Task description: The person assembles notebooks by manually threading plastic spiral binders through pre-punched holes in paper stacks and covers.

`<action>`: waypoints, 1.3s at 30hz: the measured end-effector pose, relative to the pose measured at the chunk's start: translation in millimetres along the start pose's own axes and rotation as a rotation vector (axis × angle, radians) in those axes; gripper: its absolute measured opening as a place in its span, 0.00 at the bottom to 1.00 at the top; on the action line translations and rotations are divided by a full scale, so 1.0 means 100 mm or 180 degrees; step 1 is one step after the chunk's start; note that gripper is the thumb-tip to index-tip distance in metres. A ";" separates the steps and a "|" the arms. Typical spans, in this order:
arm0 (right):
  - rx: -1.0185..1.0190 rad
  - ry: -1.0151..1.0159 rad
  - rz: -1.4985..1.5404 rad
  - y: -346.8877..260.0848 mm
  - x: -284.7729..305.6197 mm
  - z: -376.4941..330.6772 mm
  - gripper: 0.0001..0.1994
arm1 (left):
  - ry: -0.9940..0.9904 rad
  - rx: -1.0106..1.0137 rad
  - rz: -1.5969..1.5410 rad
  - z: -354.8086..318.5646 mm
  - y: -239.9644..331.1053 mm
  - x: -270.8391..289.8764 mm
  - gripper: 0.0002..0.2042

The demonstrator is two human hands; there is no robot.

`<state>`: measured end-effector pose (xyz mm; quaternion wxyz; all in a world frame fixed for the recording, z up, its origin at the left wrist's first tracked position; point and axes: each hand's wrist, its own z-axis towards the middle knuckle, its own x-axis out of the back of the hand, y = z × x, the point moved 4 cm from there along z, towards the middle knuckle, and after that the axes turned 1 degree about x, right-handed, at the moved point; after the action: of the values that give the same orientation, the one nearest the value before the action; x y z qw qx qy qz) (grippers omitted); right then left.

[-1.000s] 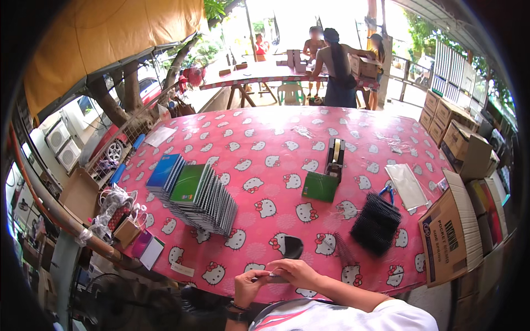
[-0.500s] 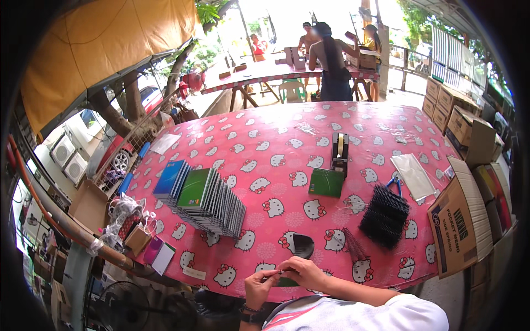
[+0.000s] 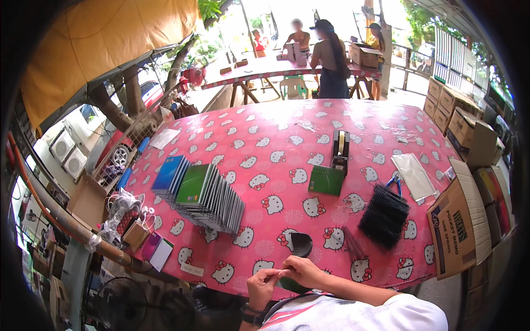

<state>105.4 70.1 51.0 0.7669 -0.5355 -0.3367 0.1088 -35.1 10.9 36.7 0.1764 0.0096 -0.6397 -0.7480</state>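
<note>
At the near edge of the pink-covered desk [image 3: 243, 124], I bring both hands together close to my white shirt [image 3: 359, 315]. A brown carton [image 3: 458, 231] stands beside the right edge; a stack of notebooks [image 3: 193, 190] fills part of the left half, and a bundle of black coils [image 3: 385, 212] lies toward the near right corner, with a tape dispenser [image 3: 339, 151] beyond it, toward the far edge. Between stack and coils, my left hand [image 3: 260, 289] and right hand [image 3: 301, 270] meet over the near edge, the grip closed in at the fingertips; what is pinched there, if anything, I cannot tell. Just below those fingertips, over the same edge, a green piece [image 3: 292, 285] shows, lying from the grip toward me and to the right. Its long axis seems to follow that slant, though my right hand, the nearer one, hides part of it. Beyond my right knuckles sits a dark curved piece [image 3: 301, 244].
</note>
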 end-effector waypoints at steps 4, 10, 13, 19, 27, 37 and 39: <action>0.0515 0.0283 -0.0029 -0.03 -0.02 -0.01 0.06 | 0.0154 -0.0025 0.0355 0.00 0.06 0.01 0.09; 0.0220 0.0717 0.0194 -0.13 0.08 0.04 0.07 | 0.0283 -0.0941 0.1421 0.14 0.27 0.00 0.15; -0.0089 0.1168 0.0732 -0.03 0.15 0.07 0.10 | 0.0516 -0.0673 0.1196 0.15 0.35 -0.03 0.20; -0.0270 0.1244 0.3260 0.04 0.35 0.19 0.10 | 0.0290 0.0367 -0.0067 0.22 0.22 -0.12 0.17; -0.0434 0.1193 -0.2377 0.65 0.44 0.15 0.29 | 0.1993 -0.1426 0.1545 1.67 1.20 1.26 0.12; -0.0424 0.1823 -0.0354 1.52 0.62 0.36 0.10 | 0.0845 -0.1143 0.3374 2.12 1.05 1.11 0.14; -0.0041 0.2116 -0.0816 1.62 0.88 0.52 0.10 | 0.0801 -0.0981 0.3579 2.05 1.09 1.05 0.15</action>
<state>169.6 221.0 -48.7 0.8385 -0.4998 -0.1340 -0.1706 -155.0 164.3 200.6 0.6193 -0.2677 -0.4049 -0.6172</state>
